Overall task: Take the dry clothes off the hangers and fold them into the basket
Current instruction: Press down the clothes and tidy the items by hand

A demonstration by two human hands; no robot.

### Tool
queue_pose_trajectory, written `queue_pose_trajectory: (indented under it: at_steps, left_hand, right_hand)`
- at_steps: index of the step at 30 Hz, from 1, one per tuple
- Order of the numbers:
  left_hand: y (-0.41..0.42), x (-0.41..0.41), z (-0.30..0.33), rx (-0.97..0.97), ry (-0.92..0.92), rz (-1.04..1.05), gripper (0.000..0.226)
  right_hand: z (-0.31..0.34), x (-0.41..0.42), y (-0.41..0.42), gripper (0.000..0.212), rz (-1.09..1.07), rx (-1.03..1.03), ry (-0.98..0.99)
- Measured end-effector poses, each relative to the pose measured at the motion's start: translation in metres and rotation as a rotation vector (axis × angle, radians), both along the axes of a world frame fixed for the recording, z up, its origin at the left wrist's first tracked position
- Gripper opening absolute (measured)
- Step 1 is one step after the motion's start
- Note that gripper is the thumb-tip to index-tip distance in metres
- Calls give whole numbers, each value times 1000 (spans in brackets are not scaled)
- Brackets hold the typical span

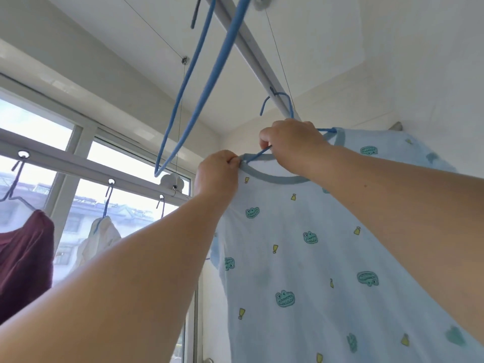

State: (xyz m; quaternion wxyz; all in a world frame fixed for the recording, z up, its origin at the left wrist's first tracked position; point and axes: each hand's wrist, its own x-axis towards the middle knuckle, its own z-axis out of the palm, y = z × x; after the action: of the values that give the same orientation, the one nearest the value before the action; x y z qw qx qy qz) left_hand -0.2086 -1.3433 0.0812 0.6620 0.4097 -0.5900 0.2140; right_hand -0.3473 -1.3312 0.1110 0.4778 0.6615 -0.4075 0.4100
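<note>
A pale blue cotton shirt (301, 258) printed with green crocodile faces hangs on a thin blue wire hanger (277, 106) hooked over the grey ceiling rail (251, 48). The left hand (217, 171) pinches its grey-blue collar; the right hand (290, 145) grips the hanger wire at the neckline. Left of the shirt, an empty blue hanger (199, 87) dangles from the rail, and a maroon garment (23, 255) hangs by the window.

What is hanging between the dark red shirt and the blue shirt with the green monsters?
In the head view, a white garment on a blue hanger hangs between the dark red shirt and the monster shirt. The person's left forearm also crosses that stretch.

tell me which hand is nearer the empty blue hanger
Left. The left hand pinches the shirt collar just right of the empty blue hanger; the right hand is farther right.
</note>
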Motion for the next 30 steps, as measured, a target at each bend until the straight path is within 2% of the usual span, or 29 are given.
queue_pose_trajectory:
  at_steps: [4, 8, 12, 15, 18, 20, 24, 27, 30]
  left_hand:
    - [-5, 24, -9, 77, 175, -46, 18]
    - [-8, 34, -23, 143, 216, -80, 20]
    - [-10, 37, -32, 211, 301, -178, 30]
    - [-13, 42, -36, 335, 233, -176, 20]
    - [-13, 48, -46, 407, 159, -167, 26]
    - [-11, 50, -52, 399, 100, -159, 31]
    - [2, 56, -67, 438, 94, -205, 23]
    - [18, 59, -87, 550, 73, -257, 22]
    - [29, 65, -114, 683, -36, -210, 24]
  right_hand:
    - [0, -3, -3, 30, 20, 29, -48]
    - [-4, -1, -10, 28, -18, 10, -78]
    - [-7, 5, -15, 25, -54, 131, -57]
    - [-20, 8, -19, 23, -37, 150, -51]
    - [-41, 13, -23, 45, -58, 73, -2]
    - [-55, 19, -25, 50, -54, 7, 46]
    - [-92, 35, -32, 37, 98, -107, 166]
    - [-123, 49, -27, 34, 204, -48, 148]
    - [-160, 64, -19, 39, 295, 143, 98]
